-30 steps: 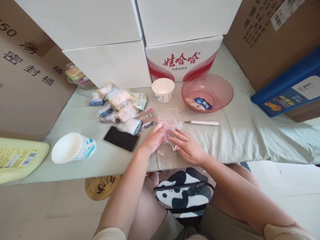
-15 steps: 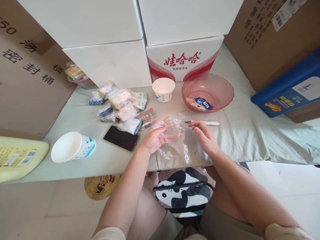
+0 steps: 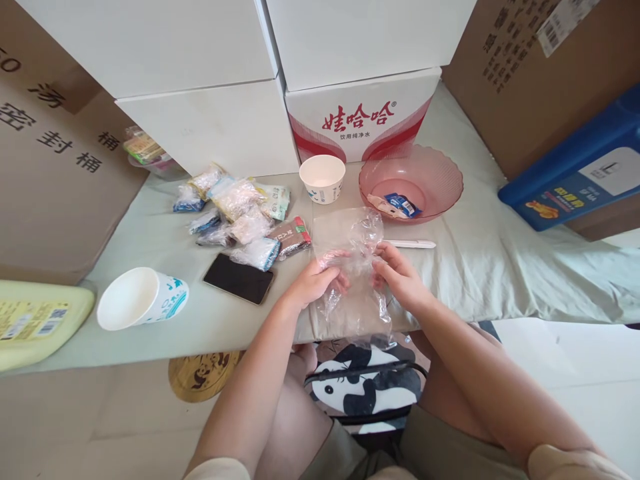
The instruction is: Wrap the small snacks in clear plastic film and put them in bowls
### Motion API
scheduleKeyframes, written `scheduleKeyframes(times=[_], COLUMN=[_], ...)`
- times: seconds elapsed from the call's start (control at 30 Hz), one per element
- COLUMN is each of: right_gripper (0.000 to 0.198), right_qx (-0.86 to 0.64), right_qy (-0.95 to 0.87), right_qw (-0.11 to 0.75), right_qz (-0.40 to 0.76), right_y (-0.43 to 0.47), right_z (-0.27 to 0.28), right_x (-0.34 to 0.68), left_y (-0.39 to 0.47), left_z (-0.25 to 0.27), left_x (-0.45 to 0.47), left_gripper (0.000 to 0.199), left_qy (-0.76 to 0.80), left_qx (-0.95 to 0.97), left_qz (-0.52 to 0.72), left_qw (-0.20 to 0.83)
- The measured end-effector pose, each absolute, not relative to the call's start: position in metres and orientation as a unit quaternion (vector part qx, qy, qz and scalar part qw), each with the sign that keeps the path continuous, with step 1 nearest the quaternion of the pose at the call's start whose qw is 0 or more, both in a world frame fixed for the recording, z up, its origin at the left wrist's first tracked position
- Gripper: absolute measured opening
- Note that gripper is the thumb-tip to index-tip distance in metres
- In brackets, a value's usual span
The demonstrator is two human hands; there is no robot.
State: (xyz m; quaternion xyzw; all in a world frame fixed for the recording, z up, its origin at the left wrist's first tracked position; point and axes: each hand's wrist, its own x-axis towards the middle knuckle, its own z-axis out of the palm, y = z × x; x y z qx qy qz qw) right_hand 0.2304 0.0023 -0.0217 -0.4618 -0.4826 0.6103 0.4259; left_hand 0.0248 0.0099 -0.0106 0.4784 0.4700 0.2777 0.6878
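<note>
A clear plastic bag (image 3: pixel 353 303) hangs between my hands at the front of the table, its upper part lying toward the bowls. My left hand (image 3: pixel 320 279) is closed on its left side, fingers partly behind the film. My right hand (image 3: pixel 397 275) pinches its right side between thumb and fingers. Just beyond my right hand lies a white-handled knife (image 3: pixel 413 244), its blade end hidden by hand and plastic. Left of the bag are a brown packet (image 3: pixel 291 239) and a dark phone (image 3: pixel 239 278).
Several plastic-wrapped packets (image 3: pixel 245 210) are heaped at the left. One paper bowl (image 3: pixel 323 180) stands upright; another paper bowl (image 3: pixel 143 298) lies tilted. A pink bowl (image 3: pixel 440 190) holds small packets. Boxes (image 3: pixel 363 127) line the back; a blue container (image 3: pixel 575 167) stands right, a yellow-green bottle (image 3: pixel 40 323) left.
My right hand has moved left from beside the knife and taken hold of the plastic bag. The bag is now spread wider between both hands. The view has shifted slightly.
</note>
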Motion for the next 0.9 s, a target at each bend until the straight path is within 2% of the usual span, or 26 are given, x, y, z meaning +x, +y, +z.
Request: scheduleKeyframes(times=[0.1,0.33,0.43,0.63,0.7,0.8,0.83,0.9], right_gripper=[0.037,0.021,0.012,0.008,0.017,0.042,0.044,0.033], right_qx=[-0.450,-0.472,-0.450,-0.428,-0.413,-0.394,-0.394,-0.403], right_qy=[-0.489,-0.383,-0.355,-0.334,-0.337,-0.355,-0.362,-0.372], right_qw=[0.431,0.489,0.516,0.519,0.523,0.519,0.521,0.521], right_qz=[0.611,0.626,0.637,0.660,0.665,0.670,0.665,0.654], right_y=[0.002,0.007,0.008,0.008,0.009,0.009,0.009,0.008], right_z=[-0.021,-0.021,-0.021,-0.018,-0.017,-0.020,-0.021,-0.023], right_x=[0.229,0.230,0.232,0.238,0.240,0.239,0.239,0.237], left_y=[0.010,0.010,0.010,0.012,0.014,0.015,0.015,0.015], left_z=[-0.010,-0.009,-0.009,-0.003,-0.002,-0.005,-0.007,-0.010], left_x=[0.025,0.022,0.022,0.019,0.019,0.020,0.021,0.021], left_gripper=[0.051,0.043,0.033,0.018,0.023,0.034,0.034,0.032], left_qy=[0.460,0.426,0.396,0.378,0.381,0.407,0.419,0.443], left_qx=[0.495,0.458,0.411,0.326,0.321,0.360,0.384,0.429], left_qz=[0.281,0.309,0.353,0.407,0.408,0.413,0.412,0.400], left_qw=[0.682,0.717,0.741,0.765,0.765,0.731,0.712,0.678])
